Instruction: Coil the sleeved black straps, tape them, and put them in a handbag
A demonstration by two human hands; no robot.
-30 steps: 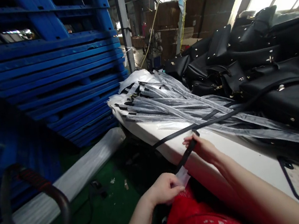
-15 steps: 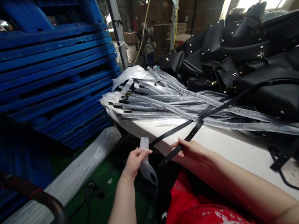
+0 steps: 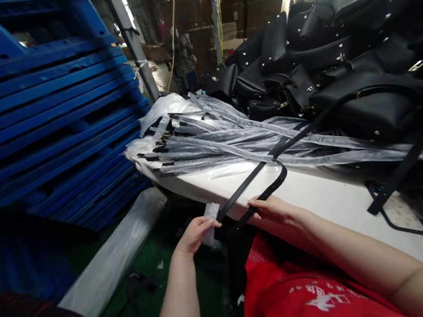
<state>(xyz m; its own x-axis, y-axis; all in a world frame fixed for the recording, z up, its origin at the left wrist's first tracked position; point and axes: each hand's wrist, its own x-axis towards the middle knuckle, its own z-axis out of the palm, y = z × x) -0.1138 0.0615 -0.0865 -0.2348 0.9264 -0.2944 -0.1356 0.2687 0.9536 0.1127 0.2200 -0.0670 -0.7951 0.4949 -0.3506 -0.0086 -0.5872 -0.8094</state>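
Observation:
Between the fingers of my left hand is pinched a translucent plastic sleeve, its lower part hanging below the hand. The end of one length of black strap comes close beside that sleeve; whether the left fingers touch it I cannot tell. My right hand is closed on a black strap with punched holes, near its free end. From there the strap bends back over the white table and loops to the right. Several plastic-wrapped straps lie in a pile just beyond both hands.
A heap of black bags covers the far right. Blue pallets are stacked at the left. On the floor lies a long bundle of clear plastic, near a dark curved handle. A phone-like object rests on the table.
The view has turned, so the surroundings sit farther left. The strap in my right hand now bends more sharply above it. The sleeve's upper end leans more to the right.

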